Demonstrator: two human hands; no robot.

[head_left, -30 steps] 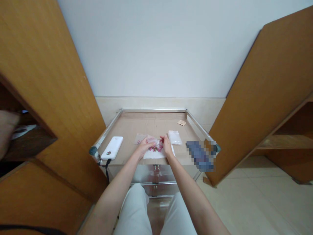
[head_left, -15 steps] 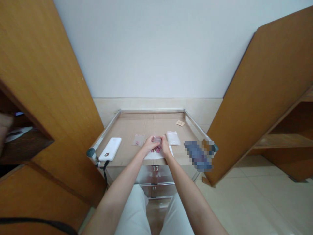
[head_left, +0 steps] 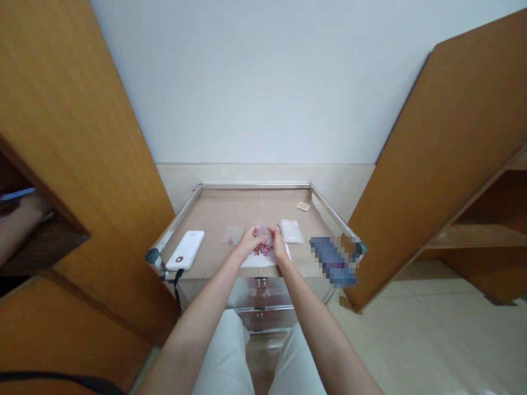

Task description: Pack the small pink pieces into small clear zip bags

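Between my two hands is a small clear plastic bag (head_left: 263, 235). My left hand (head_left: 248, 242) pinches its left side, and my right hand (head_left: 279, 242) has hold of its right side. Just below the bag, a pile of small pink and red pieces (head_left: 262, 250), like beads, lies on a white sheet of paper (head_left: 257, 261). To the left of my left hand, another clear bag (head_left: 233, 235) lies flat with a few pink pieces inside. A stack of clear bags (head_left: 291, 231) rests just beyond my right hand.
The metal-railed table (head_left: 222, 206) has a brown covering. A white power bank (head_left: 186, 250) with a black cable lies at its left, a small tan card (head_left: 303, 206) at the back right, a blurred-out blue item (head_left: 332, 263) at the right. Another person's hand (head_left: 31, 211) shows far left.
My hands have shifted slightly to the left with the bag, and more of the pink pile shows below them. At the far left, the other person's hand has moved further into view.
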